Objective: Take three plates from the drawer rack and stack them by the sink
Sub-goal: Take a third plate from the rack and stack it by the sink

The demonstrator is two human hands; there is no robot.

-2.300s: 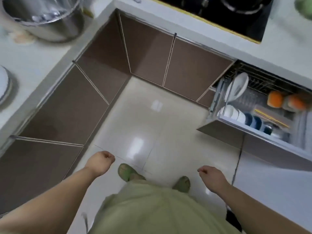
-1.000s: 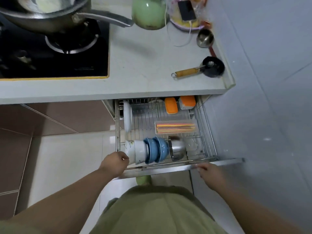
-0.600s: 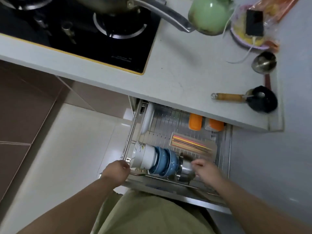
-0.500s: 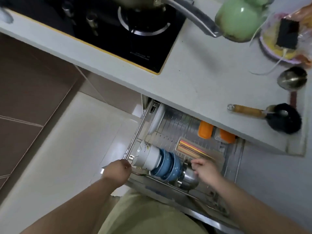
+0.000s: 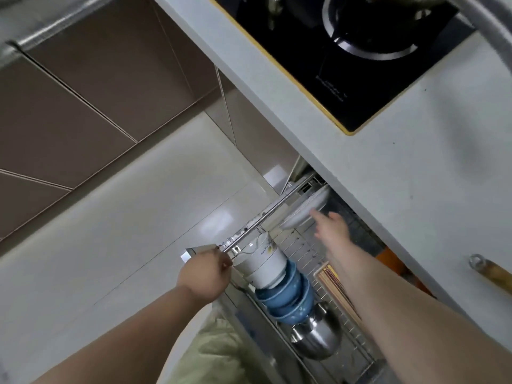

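Nearest you, your left hand [image 5: 206, 277] curls around the front corner of the drawer rack [image 5: 260, 220], steadying it. Beyond it, your right hand [image 5: 331, 227] reaches with fingers spread and holding nothing, its fingertips at the white plates [image 5: 303, 210] standing on edge at the rack's far end. You seem to be starting the first pick; next, close your fingers on a rim. The table [image 5: 415, 176] overhangs the plates, so their number is unclear. The sink is out of view.

The right hand [image 5: 331, 227] was smeared with motion blur, so couldn't tell if its fingertips actually touched the plate [image 5: 304, 210]. Counter edge hid the back of the drawer rack [image 5: 257, 221], and the wooden handle [image 5: 496, 274] ran off frame.
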